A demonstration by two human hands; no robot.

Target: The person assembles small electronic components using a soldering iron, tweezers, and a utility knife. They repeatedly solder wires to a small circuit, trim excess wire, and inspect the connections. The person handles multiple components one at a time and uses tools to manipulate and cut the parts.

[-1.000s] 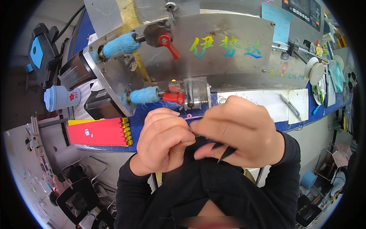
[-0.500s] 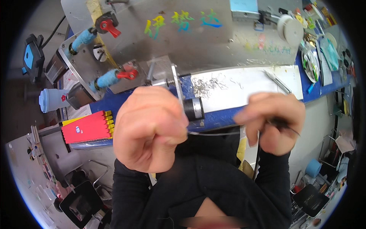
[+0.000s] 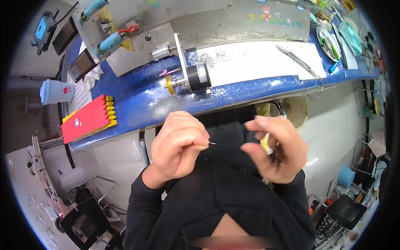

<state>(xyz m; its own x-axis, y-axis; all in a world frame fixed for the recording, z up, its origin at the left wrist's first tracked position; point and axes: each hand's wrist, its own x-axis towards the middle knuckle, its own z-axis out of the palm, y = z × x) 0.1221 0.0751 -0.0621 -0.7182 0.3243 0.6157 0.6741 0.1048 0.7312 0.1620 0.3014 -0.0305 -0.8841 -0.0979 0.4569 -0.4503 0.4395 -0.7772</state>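
Observation:
My left hand (image 3: 177, 143) is closed in a pinch in front of my chest. From its fingertips a fine wire-like strand (image 3: 225, 144) sticks out to the right, pale near the fingers and thin and dark farther on. Facing it, my right hand (image 3: 279, 148) has thumb and forefinger spread apart, its other fingers curled and partly hidden. The strand runs toward the right thumb; whether it touches is too fine to tell. A dark patch shows in the right palm, and I cannot make out what it is.
Ahead is a blue-covered bench (image 3: 141, 98) with a black motor-like cylinder (image 3: 199, 77) on a metal bracket. White paper (image 3: 250, 62) carries small dark wire bits and a pen-like tool (image 3: 298, 58). Red toothed boards (image 3: 85, 121) and a light-blue cup (image 3: 56, 92) stand at left.
Both hands have come down and nearer my chest, away from the bench. My right thumb and forefinger have spread apart. The view has shifted, showing more of the bench front.

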